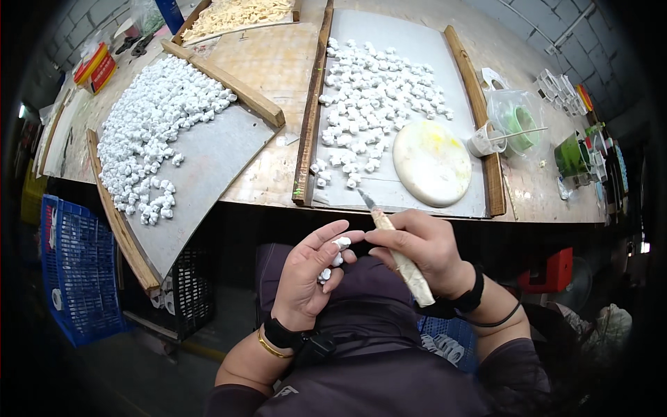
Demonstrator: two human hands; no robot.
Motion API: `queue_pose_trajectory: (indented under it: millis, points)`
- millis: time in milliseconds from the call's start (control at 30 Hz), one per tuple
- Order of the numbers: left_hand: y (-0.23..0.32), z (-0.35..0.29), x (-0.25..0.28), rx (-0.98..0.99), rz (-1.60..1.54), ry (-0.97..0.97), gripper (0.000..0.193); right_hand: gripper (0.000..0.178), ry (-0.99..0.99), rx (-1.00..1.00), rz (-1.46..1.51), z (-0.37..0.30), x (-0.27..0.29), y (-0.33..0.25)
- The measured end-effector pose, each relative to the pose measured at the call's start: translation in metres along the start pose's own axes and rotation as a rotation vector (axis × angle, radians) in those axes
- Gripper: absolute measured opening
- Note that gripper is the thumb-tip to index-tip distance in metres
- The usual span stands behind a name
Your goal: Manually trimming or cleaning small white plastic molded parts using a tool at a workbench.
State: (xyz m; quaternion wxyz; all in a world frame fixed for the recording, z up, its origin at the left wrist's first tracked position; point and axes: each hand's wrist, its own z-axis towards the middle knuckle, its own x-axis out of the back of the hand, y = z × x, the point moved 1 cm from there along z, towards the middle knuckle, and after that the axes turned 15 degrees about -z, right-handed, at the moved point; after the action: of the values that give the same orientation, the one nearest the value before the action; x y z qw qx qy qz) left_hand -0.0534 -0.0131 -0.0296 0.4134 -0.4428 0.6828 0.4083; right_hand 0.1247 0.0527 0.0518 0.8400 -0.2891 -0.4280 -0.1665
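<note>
In front of my body, my left hand [303, 276] is turned palm up, its fingers curled round several small white knobbly pieces [341, 243]. My right hand [434, 249] grips a knife [411, 272] by its thick wrapped handle. The narrow blade points up and away from me, near the table's front edge. My fingertips almost meet beside the white pieces; whether they touch is hard to tell. More white pieces [379, 87] lie scattered over the grey board [389, 28] beyond my hands. A round cream-coloured slab [432, 163] with yellow smudges rests at that board's near right.
Wooden rails [478, 90] border the board. Another board [208, 163] at left carries a dense heap of white pieces [149, 118] and juts past the table edge. White cup [486, 141] and green container [520, 125] stand at right. Blue crate [80, 271] sits below left.
</note>
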Motion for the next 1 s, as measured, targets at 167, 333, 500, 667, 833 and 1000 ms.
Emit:
queue_pose_trajectory:
  millis: [167, 333, 500, 667, 833, 1000]
  points:
    - [-0.006, -0.003, -0.001, -0.021, 0.051, -0.026, 0.034, 0.028, 0.061, -0.092, -0.028, -0.012, -0.029, -0.003]
    - [-0.012, -0.004, -0.003, -0.039, 0.069, -0.013, 0.031, 0.025, 0.107, -0.129, -0.048, -0.018, -0.032, -0.006]
    - [-0.017, -0.005, -0.005, -0.115, 0.152, 0.042, 0.030, 0.026, 0.186, -0.122, -0.151, -0.023, -0.036, -0.011]
    - [-0.020, -0.010, -0.020, -0.218, 0.321, 0.138, 0.029, 0.028, 0.210, -0.093, -0.196, -0.023, -0.039, -0.014]
    - [-0.016, -0.009, -0.015, -0.203, 0.202, 0.061, 0.027, 0.031, 0.233, -0.105, -0.120, -0.025, -0.037, -0.009]
    - [-0.013, -0.003, -0.010, -0.139, 0.083, 0.053, 0.029, 0.038, 0.256, -0.193, 0.027, -0.036, -0.019, 0.002]
